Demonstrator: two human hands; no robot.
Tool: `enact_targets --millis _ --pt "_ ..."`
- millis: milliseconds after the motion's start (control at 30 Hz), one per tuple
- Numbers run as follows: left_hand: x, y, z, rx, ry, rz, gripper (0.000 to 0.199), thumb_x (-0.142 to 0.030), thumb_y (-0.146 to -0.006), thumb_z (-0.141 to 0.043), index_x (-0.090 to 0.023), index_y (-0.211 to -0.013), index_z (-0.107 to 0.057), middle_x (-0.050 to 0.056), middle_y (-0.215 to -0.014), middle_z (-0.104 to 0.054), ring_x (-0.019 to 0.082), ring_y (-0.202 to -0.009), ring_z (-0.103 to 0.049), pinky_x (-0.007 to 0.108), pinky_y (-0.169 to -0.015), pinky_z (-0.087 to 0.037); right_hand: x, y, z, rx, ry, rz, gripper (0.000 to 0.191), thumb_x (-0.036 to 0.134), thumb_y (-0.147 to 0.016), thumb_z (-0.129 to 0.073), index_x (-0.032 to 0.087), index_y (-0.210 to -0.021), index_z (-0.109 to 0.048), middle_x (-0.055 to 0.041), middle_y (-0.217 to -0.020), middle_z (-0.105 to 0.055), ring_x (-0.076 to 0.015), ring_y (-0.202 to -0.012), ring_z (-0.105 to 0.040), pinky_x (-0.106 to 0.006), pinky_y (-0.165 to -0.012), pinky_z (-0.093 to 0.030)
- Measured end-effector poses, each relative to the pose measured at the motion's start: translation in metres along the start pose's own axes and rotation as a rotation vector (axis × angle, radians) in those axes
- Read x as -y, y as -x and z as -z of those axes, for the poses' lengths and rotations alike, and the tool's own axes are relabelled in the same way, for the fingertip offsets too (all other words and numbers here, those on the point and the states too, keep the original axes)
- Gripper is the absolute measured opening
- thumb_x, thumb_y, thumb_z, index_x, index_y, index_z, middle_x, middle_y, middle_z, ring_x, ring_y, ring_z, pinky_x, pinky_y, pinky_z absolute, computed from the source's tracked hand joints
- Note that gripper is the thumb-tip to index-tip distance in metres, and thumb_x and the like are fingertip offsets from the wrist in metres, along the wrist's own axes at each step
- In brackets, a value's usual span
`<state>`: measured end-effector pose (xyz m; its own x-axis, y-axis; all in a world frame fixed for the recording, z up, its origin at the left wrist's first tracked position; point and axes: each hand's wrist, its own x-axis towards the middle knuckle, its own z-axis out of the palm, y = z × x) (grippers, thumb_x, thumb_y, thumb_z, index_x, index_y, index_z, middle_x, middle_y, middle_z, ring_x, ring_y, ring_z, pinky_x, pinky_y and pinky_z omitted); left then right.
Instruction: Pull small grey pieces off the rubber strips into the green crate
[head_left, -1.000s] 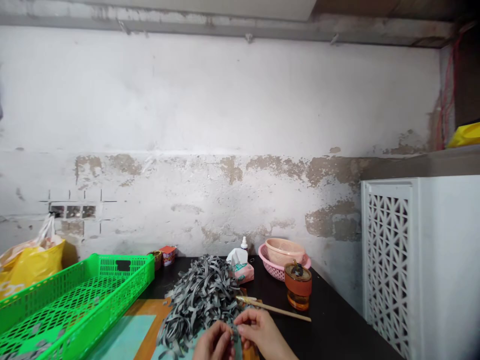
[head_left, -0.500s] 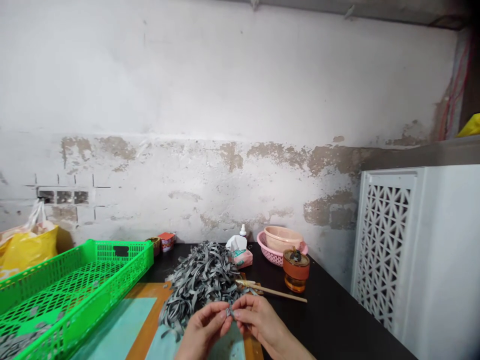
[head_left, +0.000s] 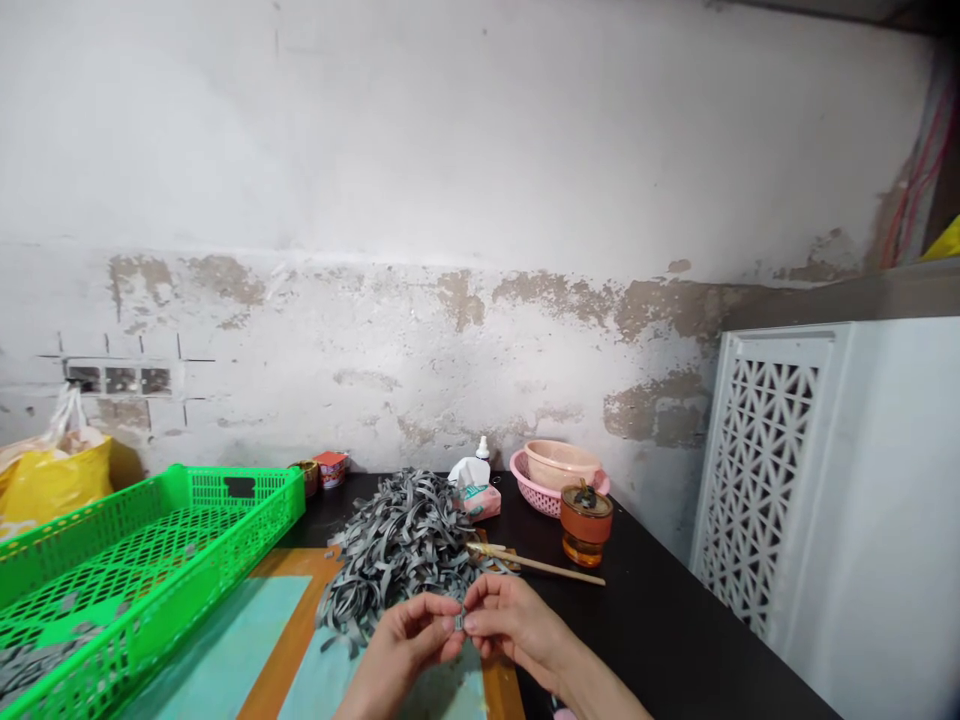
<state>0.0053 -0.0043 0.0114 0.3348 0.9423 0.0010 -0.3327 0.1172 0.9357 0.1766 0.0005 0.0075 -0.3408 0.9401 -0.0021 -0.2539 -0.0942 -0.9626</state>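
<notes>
A small grey piece [head_left: 459, 621] is pinched between the fingertips of both hands, low in the middle of the view. My left hand [head_left: 412, 645] grips it from the left, thumb and index finger together. From the right, my right hand [head_left: 514, 625] holds it the same way, its fingertips almost touching the left ones. Just behind the hands lies a big heap of grey strips [head_left: 405, 545], partly on a pale green mat [head_left: 315, 660] with an orange-brown border. The small piece's exact shape is hard to make out.
A green crate [head_left: 180, 590] with grey pieces stands at left, a yellow bag [head_left: 56, 485] behind it. Right of the heap are a brush [head_left: 551, 568], an amber jar [head_left: 586, 525], pink basins [head_left: 562, 465] and a tissue box [head_left: 481, 500]. A white lattice panel [head_left: 772, 480] stands farther right.
The camera view has tilted slightly, so the scene sits a little higher. Both hands still pinch the small grey piece, which has been turned more upright between the fingertips.
</notes>
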Motion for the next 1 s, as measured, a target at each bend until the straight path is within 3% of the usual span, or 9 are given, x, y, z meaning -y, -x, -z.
enact_targets --millis 400,667,867,1000 --pt "0.002 -0.002 0.006 -0.007 -0.083 0.044 0.038 -0.039 -0.048 -0.088 -0.012 -0.07 -0.074 0.004 -0.06 -0.07 0.012 -0.056 -0.061 0.021 -0.061 -0.046 -0.001 -0.004 -0.004 -0.071 0.076 0.053 0.051 0.025 -0.042 -0.087 0.014 -0.084 -0.059 0.0048 -0.057 -0.063 -0.0098 -0.042 -0.055 -0.022 -0.045 -0.042" --pt "-0.003 0.003 -0.001 0.041 -0.053 0.037 0.037 -0.039 -0.056 -0.085 -0.011 -0.077 -0.076 0.007 -0.067 -0.073 0.013 -0.061 -0.063 0.022 -0.065 -0.047 -0.002 -0.006 -0.007 -0.089 0.095 0.088 0.046 0.029 -0.042 -0.088 0.013 -0.076 -0.06 0.0046 -0.055 -0.062 -0.0088 -0.04 -0.054 -0.021 -0.044 -0.04" --pt "-0.002 0.002 0.008 -0.052 -0.005 0.038 0.031 -0.029 -0.052 -0.089 -0.013 -0.073 -0.074 0.004 -0.067 -0.073 0.011 -0.058 -0.063 0.02 -0.063 -0.048 0.009 0.001 0.0 0.056 0.067 0.087 0.039 0.043 -0.065 -0.077 0.01 -0.083 -0.066 -0.0039 -0.062 -0.066 -0.0133 -0.052 -0.062 -0.028 -0.056 -0.048" --pt "-0.001 0.002 0.012 -0.043 0.056 0.052 0.027 -0.024 -0.056 -0.087 -0.013 -0.076 -0.074 0.005 -0.071 -0.074 0.01 -0.06 -0.064 0.018 -0.064 -0.049 0.016 0.007 0.006 0.155 0.117 0.122 0.033 0.034 -0.066 -0.077 0.01 -0.088 -0.072 -0.0071 -0.071 -0.07 -0.0145 -0.06 -0.064 -0.031 -0.066 -0.05"
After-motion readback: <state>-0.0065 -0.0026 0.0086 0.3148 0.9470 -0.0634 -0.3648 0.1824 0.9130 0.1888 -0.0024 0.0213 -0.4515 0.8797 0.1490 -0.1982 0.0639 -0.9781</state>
